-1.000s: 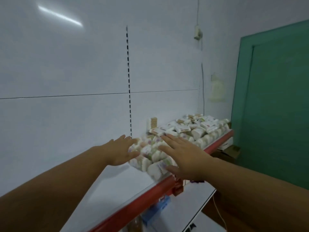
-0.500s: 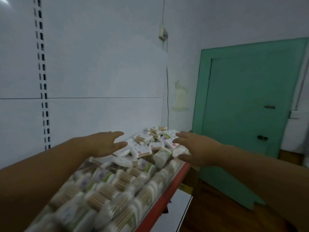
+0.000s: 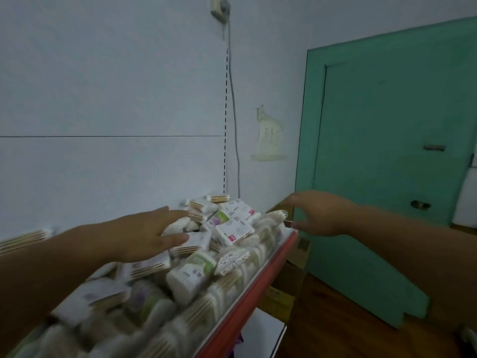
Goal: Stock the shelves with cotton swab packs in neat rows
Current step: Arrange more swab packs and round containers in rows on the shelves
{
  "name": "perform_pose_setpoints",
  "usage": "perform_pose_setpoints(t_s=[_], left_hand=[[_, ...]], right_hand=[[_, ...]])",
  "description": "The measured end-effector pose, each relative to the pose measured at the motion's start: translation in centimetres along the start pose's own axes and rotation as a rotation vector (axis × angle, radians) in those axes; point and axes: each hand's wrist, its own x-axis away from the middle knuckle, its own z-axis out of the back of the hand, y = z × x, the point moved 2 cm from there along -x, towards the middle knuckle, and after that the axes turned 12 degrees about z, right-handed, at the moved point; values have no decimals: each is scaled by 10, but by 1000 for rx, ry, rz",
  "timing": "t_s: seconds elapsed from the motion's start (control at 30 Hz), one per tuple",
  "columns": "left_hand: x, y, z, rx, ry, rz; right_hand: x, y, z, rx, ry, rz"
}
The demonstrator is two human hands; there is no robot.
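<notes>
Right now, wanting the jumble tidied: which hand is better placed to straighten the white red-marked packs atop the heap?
Probably left. The left hand is over the heap, fingertips near the white red-marked packs; the right hand hangs past the red shelf edge.

green door (image 3: 387, 161), wall cable (image 3: 233, 120), cardboard boxes (image 3: 284, 288)

Red-edged shelf (image 3: 247, 301), heaped swab packs (image 3: 191, 275)

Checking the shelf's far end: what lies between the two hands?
In the head view, a heap of white plastic-wrapped cotton swab packs lies between the left hand and the right hand.
</notes>
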Motion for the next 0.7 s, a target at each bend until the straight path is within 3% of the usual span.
perform_pose_setpoints(t_s=[0.17,0.37,0.47,0.57,0.7], left_hand=[[-59,41,-9,-57,61,58],[-97,70,-31,-94,80,119],[-102,72,-32,-108,115,180],[-105,76,-26,-98,129,218],[-100,75,-25,-104,133,232]], right_hand=[[-44,57,-31,-66,23,133],[-75,90,-63,-270,-141,318],[-92,96,-61,-431,34,278],[-110,81,-55,-410,217,321],[-131,40,-55,-437,91,459]])
